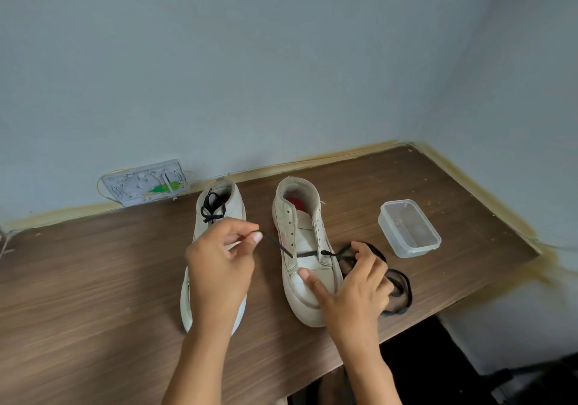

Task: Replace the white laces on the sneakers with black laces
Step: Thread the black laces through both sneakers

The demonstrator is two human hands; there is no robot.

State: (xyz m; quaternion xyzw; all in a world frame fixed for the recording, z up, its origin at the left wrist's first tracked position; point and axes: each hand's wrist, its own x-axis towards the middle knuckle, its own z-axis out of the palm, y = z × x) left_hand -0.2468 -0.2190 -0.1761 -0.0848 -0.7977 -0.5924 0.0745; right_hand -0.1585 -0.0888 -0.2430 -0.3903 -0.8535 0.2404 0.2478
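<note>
Head view: I am seeing a grey plastic wall box (146, 182) sitting against the wall at far left. My left hand (219, 267) is pinching one end of the black flat lace (308, 254) and covering much of the left cream leather sneaker (219, 213), already tied in black. The right cream sneaker (305, 248) is lying toe toward me, heel toward the wall; my right hand (356, 292) is steadying its toe, fingers loosely spread, hiding part of the lace's slack. A clear plastic lidded tub (409, 228) is sitting at right on the brown wooden desk (93, 279).
</note>
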